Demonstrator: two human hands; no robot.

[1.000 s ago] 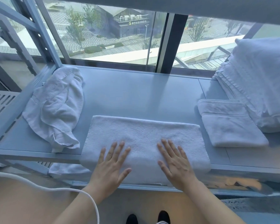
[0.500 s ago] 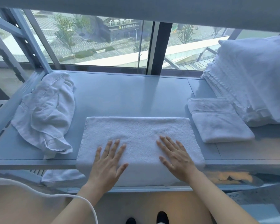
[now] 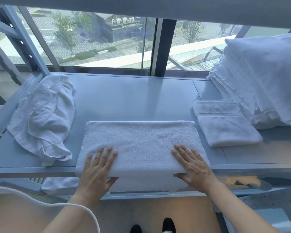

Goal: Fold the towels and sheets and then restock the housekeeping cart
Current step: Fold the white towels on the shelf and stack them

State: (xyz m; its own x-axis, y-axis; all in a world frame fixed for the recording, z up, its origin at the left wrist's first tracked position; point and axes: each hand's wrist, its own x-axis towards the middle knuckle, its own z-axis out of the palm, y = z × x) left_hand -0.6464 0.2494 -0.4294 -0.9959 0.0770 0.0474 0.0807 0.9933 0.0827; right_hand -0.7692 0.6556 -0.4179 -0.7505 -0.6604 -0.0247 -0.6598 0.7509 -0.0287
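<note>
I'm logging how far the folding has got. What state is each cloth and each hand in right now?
Middle towel: folded flat, near edge hanging over the shelf front.
Left hand: flat on the middle towel.
Right hand: flat on the middle towel.
Small towel: folded.
Crumpled towel: unfolded.
Stack of linen: folded, piled.

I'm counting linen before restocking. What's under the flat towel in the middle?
The grey shelf carries the flat towel, whose near edge overhangs the front. Both hands, left and right, rest on top. Anything beneath the towel is covered.
</note>
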